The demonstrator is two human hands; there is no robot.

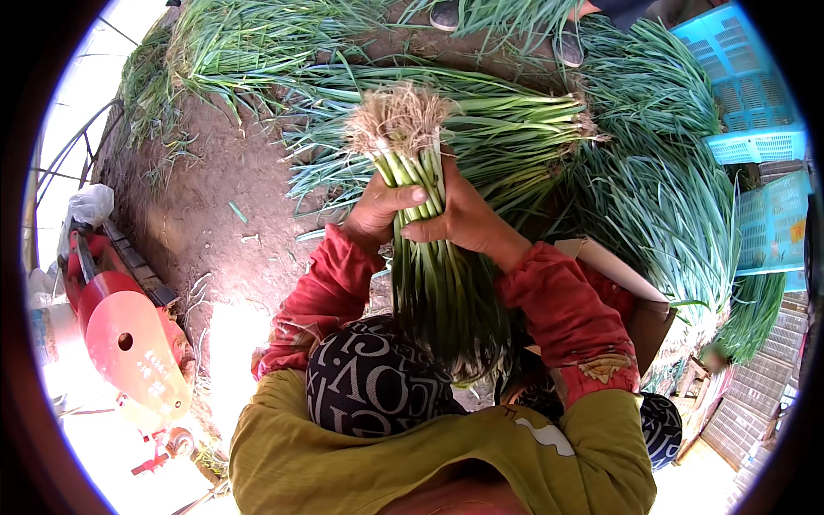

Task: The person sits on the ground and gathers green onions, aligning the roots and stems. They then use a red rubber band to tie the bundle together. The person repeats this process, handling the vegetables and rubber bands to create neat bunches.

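A thick bundle of green onions (421, 257) is gripped between my two hands in front of my lap, its pale stems and brown fibrous roots (402, 119) pointing away from me. My left hand (380, 209) wraps the stems from the left, thumb across the front. From the right, my right hand (460, 212) closes round the same stems, its thumb just below the other. The dark green leaves hang down toward my knees. Just beyond the bundle lies a pile of green onions (515, 122) on the ground, roots to the right.
More onion heaps (270, 38) (669, 212) lie at far left and right. An open cardboard box (650, 322) stands by my right arm. Blue plastic crates (740, 71) line the right side. A red machine (135, 335) sits left on bare soil (225, 193). Another person's shoe (444, 15) shows at the top.
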